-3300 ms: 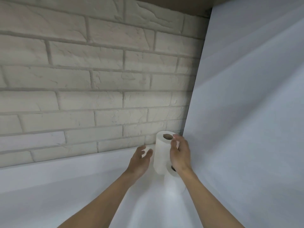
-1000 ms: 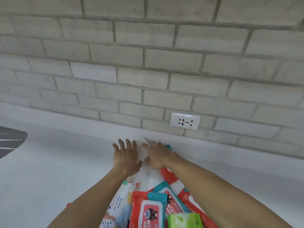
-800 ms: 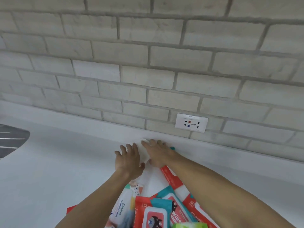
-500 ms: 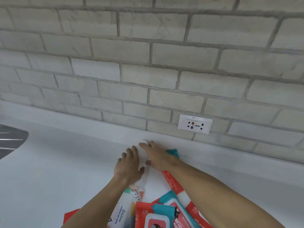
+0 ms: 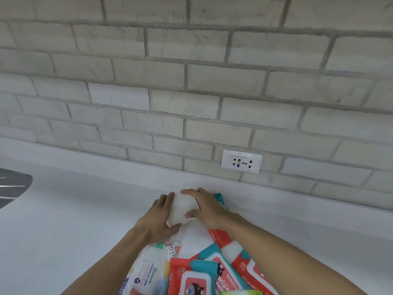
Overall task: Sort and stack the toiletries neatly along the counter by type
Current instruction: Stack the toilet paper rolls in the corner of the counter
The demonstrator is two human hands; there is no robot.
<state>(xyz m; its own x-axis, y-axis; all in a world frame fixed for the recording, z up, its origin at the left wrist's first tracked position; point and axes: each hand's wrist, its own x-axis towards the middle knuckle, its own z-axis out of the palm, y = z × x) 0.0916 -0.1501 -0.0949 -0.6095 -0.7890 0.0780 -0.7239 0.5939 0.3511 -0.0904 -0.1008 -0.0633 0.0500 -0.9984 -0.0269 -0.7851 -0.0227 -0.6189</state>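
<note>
1. Hands clamp one soft white paper roll [image 5: 182, 206]; left hand [image 5: 158, 220] on its left side, right hand [image 5: 209, 206] on its right;
2. roll sits just past the red wipe packs [image 5: 246, 268], near the pale brick wall [image 5: 170, 103].

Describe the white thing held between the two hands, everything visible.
The white roll is plain, rounded and soft-looking, matte like tissue, no print; any core hole is hidden. It is at the far end of the wipes pile, near the back edge of the counter. The left hand grips its left side; the right hand covers its top and right, thumb on its front. Lifted or resting: cannot tell.
</note>
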